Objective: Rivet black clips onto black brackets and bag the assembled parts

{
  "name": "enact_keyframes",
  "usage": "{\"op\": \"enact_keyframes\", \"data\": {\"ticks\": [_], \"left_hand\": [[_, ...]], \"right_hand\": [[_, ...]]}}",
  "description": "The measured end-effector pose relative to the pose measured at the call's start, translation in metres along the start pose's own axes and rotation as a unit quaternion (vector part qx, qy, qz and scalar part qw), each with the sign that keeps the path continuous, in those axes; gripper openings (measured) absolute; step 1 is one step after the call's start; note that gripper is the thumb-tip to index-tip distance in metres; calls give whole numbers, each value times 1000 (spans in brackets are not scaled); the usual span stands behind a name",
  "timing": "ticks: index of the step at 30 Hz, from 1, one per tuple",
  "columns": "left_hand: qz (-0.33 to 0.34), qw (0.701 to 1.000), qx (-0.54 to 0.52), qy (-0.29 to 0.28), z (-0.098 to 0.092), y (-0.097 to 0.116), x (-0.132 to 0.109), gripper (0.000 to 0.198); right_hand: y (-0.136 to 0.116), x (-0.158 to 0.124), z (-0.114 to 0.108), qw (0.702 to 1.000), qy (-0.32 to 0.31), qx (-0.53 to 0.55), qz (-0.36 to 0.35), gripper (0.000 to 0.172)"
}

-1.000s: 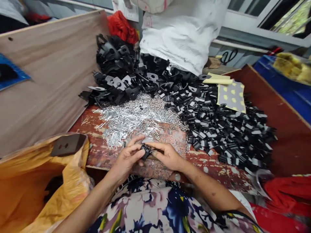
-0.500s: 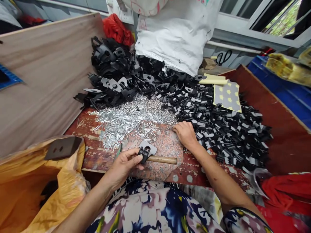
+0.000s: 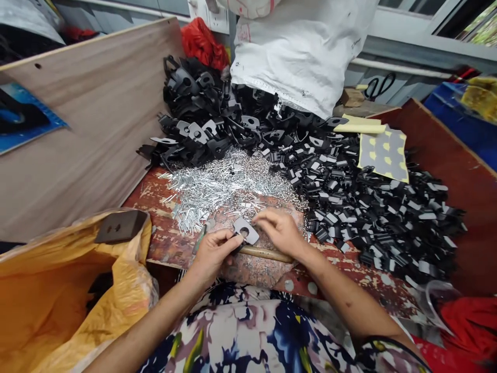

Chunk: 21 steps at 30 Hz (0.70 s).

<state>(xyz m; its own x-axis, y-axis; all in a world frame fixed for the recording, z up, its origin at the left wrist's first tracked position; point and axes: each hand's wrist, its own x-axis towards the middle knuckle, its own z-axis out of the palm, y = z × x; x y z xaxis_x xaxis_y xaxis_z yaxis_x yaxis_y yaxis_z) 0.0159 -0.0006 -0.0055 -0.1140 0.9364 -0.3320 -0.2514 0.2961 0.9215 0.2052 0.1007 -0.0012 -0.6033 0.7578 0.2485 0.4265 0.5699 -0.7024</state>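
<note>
My left hand (image 3: 213, 255) grips a black plastic part (image 3: 251, 236) with a flat grey plate and a round hole. It is held above a speckled stone slab (image 3: 261, 273). Beside it, my right hand (image 3: 282, 234) has thumb and fingers pinched together close to the plate's right side; whatever is between the fingertips is hidden. Below both hands a wooden handle (image 3: 267, 253) lies across the slab. Its greenish head (image 3: 201, 237) shows in part behind my left hand. Just beyond are loose silvery metal pins (image 3: 217, 186) in a heap.
Small black clips (image 3: 349, 207) are piled on the right, larger black parts (image 3: 190, 98) at the back left. A yellow-dotted grey sheet (image 3: 383, 154) rests on the pile. Wooden boards (image 3: 85, 103) wall the left side. An orange sack (image 3: 50, 290) gapes at lower left.
My right hand has come left from the edge of the clip pile to beside the black part. My left hand has turned the part, so its holed plate faces up. The view has shifted left.
</note>
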Motion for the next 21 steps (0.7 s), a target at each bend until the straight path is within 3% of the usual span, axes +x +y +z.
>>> {"op": "enact_keyframes", "data": {"ticks": [2, 4, 7, 11, 13, 16, 19, 21], "left_hand": [[4, 1000, 2, 12, -5, 0, 0, 35], [-2, 1000, -16, 17, -7, 2, -1, 33], [-16, 998, -60, 19, -8, 7, -3, 35], [-13, 991, -131, 22, -15, 13, -3, 31], [-3, 986, -165, 24, -20, 15, -2, 28], [-1, 977, -209, 42, -22, 18, 1, 29], [-17, 970, -238, 46, -18, 19, 4, 40], [-18, 968, -248, 37, -13, 19, 4, 39]], "right_hand": [[18, 22, -10, 985, -23, -172, -7, 26], [31, 42, -12, 964, -64, -258, -27, 26], [40, 60, -7, 957, -98, -267, -55, 23], [39, 62, -8, 954, -101, -274, -66, 28], [31, 54, -14, 969, -73, -230, -55, 25], [4, 34, -20, 999, 11, -48, -7, 13], [-34, 15, -12, 992, 57, 115, -15, 8], [-54, 10, -1, 986, 71, 142, -53, 10]]}}
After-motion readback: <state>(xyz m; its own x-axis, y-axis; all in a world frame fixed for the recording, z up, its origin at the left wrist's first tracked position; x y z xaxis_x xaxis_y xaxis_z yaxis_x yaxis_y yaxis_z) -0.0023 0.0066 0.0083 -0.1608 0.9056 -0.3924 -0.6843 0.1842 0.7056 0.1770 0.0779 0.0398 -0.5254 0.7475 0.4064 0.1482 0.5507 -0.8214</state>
